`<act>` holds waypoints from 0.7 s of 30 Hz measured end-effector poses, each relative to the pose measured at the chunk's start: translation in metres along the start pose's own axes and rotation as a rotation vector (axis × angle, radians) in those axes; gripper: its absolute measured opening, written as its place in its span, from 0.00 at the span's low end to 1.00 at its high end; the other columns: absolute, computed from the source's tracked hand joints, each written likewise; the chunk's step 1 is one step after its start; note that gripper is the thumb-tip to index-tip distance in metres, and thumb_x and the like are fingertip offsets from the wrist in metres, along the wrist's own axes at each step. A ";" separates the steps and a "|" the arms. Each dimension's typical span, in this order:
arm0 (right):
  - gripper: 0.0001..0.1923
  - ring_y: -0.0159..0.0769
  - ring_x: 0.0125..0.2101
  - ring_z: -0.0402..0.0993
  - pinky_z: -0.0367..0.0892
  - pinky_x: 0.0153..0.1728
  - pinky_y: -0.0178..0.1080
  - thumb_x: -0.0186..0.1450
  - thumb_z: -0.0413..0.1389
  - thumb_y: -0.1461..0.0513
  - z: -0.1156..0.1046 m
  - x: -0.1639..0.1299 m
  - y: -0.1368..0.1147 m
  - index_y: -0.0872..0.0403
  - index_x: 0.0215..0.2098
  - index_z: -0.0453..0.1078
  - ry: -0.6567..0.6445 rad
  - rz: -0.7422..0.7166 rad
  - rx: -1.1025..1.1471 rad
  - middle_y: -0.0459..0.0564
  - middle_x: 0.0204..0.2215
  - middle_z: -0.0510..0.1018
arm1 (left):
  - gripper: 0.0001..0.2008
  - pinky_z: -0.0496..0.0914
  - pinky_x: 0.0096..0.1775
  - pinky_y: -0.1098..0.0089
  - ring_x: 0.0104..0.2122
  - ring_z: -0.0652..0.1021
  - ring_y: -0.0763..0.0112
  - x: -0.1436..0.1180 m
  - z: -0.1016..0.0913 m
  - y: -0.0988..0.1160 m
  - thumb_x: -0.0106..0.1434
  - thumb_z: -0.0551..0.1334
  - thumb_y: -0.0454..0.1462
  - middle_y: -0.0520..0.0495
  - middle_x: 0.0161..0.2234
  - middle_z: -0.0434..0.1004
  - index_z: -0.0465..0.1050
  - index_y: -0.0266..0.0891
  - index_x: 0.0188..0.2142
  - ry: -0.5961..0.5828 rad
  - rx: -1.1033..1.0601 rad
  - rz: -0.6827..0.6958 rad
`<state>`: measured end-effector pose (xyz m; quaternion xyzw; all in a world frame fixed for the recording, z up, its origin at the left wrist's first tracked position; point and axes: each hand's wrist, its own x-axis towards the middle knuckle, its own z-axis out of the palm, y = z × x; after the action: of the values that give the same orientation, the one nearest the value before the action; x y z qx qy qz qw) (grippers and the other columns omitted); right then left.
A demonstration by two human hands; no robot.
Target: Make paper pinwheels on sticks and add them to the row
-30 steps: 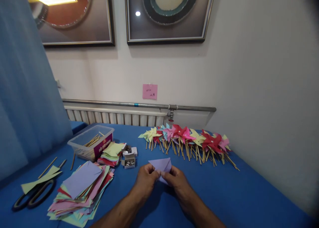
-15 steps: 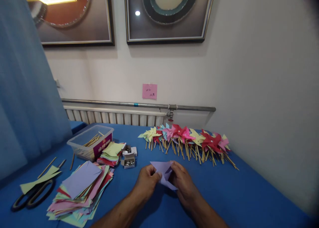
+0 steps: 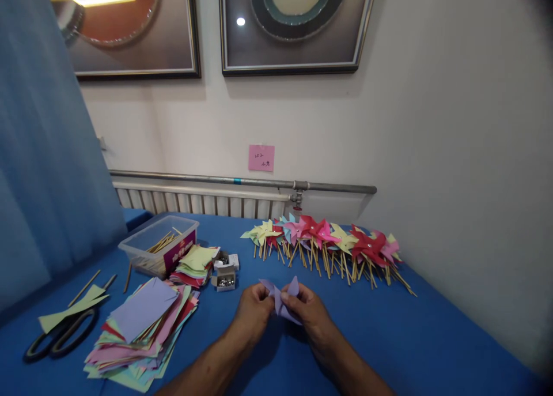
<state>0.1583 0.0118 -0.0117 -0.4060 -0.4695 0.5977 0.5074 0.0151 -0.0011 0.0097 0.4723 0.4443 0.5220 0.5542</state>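
Head view: your left hand and right hand pinch the lilac paper mid-table. Flat a second ago, its corners now fold up.

hands 2 | scissors 1 | plastic tub 1 | framed pictures 2 | pink note 1

Small lilac square of craft paper, cut and partly folded, flaps bent up into pointed petals toward the middle. Pinched from both sides between left hand and right hand, raised just above blue bench, near front centre, tips pointing up and outward.
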 end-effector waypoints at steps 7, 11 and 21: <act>0.21 0.30 0.25 0.67 0.59 0.28 0.33 0.51 0.70 0.49 0.001 -0.008 -0.007 0.54 0.33 0.74 -0.035 -0.027 0.006 0.43 0.24 0.75 | 0.09 0.53 0.23 0.74 0.19 0.60 0.78 0.001 -0.002 -0.003 0.48 0.64 0.40 0.56 0.17 0.63 0.67 0.38 0.20 0.040 0.095 0.044; 0.24 0.29 0.22 0.65 0.57 0.25 0.33 0.48 0.71 0.47 -0.002 -0.004 -0.005 0.54 0.31 0.72 -0.038 -0.008 -0.054 0.42 0.21 0.73 | 0.11 0.53 0.24 0.74 0.21 0.61 0.78 -0.001 -0.002 -0.002 0.49 0.65 0.42 0.56 0.18 0.62 0.67 0.37 0.20 0.009 0.139 0.092; 0.20 0.27 0.20 0.59 0.54 0.24 0.33 0.51 0.69 0.49 -0.002 -0.009 -0.011 0.54 0.30 0.72 -0.032 -0.017 -0.083 0.39 0.19 0.70 | 0.16 0.54 0.24 0.74 0.19 0.62 0.78 0.005 -0.001 -0.011 0.46 0.69 0.44 0.54 0.17 0.65 0.66 0.38 0.19 -0.032 0.025 0.012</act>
<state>0.1636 0.0039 -0.0016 -0.4129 -0.5054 0.5798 0.4877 0.0156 0.0038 -0.0012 0.4902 0.4391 0.5122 0.5518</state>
